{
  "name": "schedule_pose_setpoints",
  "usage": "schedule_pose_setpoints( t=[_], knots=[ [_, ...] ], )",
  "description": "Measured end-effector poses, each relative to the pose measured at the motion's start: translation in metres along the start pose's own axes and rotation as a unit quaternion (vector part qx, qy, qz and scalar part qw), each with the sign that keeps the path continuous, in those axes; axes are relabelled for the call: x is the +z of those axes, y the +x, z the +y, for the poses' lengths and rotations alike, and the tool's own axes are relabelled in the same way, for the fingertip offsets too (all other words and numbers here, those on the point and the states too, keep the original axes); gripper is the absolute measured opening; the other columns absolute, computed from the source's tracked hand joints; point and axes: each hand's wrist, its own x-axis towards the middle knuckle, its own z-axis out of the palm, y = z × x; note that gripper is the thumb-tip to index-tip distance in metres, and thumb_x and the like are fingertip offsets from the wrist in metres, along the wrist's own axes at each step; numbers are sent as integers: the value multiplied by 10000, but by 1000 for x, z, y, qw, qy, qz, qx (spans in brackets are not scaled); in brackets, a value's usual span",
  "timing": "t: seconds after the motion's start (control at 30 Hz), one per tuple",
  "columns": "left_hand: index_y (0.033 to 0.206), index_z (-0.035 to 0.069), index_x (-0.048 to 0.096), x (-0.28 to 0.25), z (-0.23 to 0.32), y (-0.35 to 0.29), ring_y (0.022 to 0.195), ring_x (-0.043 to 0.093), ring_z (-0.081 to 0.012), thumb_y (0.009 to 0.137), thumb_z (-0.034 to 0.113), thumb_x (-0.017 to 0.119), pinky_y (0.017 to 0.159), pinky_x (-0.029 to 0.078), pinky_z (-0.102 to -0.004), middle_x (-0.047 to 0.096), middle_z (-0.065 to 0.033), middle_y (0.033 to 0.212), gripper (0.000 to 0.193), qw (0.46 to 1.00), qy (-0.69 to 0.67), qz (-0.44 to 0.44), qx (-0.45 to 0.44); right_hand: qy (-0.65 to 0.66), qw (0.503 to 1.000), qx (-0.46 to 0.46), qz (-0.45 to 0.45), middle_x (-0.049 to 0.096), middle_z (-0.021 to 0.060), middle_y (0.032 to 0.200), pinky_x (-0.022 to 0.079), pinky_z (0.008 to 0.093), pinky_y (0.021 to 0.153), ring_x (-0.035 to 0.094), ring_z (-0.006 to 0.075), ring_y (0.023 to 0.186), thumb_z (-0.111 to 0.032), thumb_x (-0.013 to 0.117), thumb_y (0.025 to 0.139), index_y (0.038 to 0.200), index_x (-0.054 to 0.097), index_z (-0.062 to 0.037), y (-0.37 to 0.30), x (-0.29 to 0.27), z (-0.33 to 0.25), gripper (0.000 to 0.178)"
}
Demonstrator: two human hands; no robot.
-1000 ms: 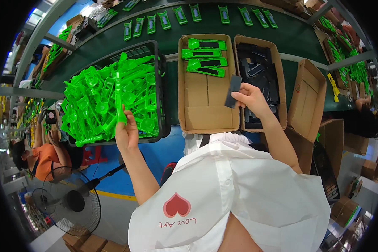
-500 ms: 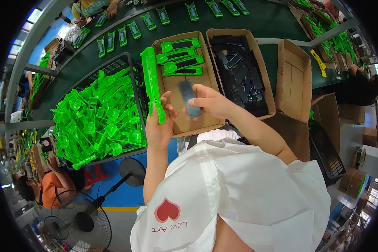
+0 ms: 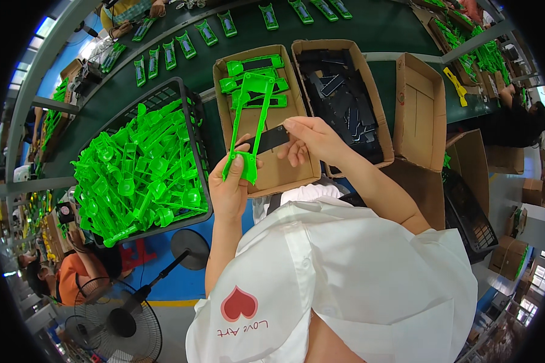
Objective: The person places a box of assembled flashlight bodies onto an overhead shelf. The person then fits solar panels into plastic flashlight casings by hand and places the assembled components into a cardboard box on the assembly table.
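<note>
My left hand (image 3: pixel 231 184) is closed on the lower end of a long green plastic frame (image 3: pixel 257 83), which stands tilted up with its opening facing me. A thin dark rectangular panel (image 3: pixel 272 140) is pinched by its right end in my right hand (image 3: pixel 312 139). The panel's other end reaches the frame's right rail, near my left fingers; whether it passes behind the rail is hard to tell. Both hands are above a cardboard box (image 3: pixel 284 172), where several green frames with dark panels (image 3: pixel 266 101) lie at the far end.
To the left, a black crate (image 3: pixel 195 121) is heaped with green plastic parts (image 3: pixel 145 169). Right of the middle box stands a cardboard box of dark panels (image 3: pixel 352 118), then another cardboard box (image 3: pixel 419 115). Green assemblies (image 3: pixel 206 33) line the far table. A fan (image 3: pixel 122 319) stands at lower left.
The green frame has turned from edge-on to face-on and shifted right. My right hand has swung the dark panel from upright to sideways, bringing it to the frame.
</note>
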Motion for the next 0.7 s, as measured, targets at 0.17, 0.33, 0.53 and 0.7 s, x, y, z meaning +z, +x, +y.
schedule_pose_setpoints(
  t=[0.17,0.33,0.53,0.7],
  knots=[
    [1013,-76,508,6,1,-1,757,570,-187,848,127,484,676,473,-287,408,-149,1214,263,1000,22,12,-16,-152,984,-80,50,562,21,582,353,168,396,472,38,436,-161,539,826,842,520,-29,2,8,6,134],
    [1091,-35,487,-8,7,-2,787,581,-179,856,118,469,598,467,-263,448,-126,1187,280,999,-40,-25,-24,-193,981,-12,34,544,15,542,338,168,376,467,41,412,-160,558,813,754,491,-40,-5,-4,-3,149],
    [974,-44,560,-30,29,2,631,553,-124,798,52,547,554,455,-235,597,-69,770,201,971,217,29,-95,-186,982,9,11,539,15,531,319,164,354,466,43,393,-166,555,812,715,485,-47,-15,-7,-7,169],
    [934,-30,570,-39,23,3,597,528,-105,785,58,572,533,439,-233,596,-66,726,174,960,237,-44,-140,-241,970,25,21,530,18,521,328,190,358,456,48,385,-166,551,813,748,510,-19,-12,4,-1,166]
  ],
)
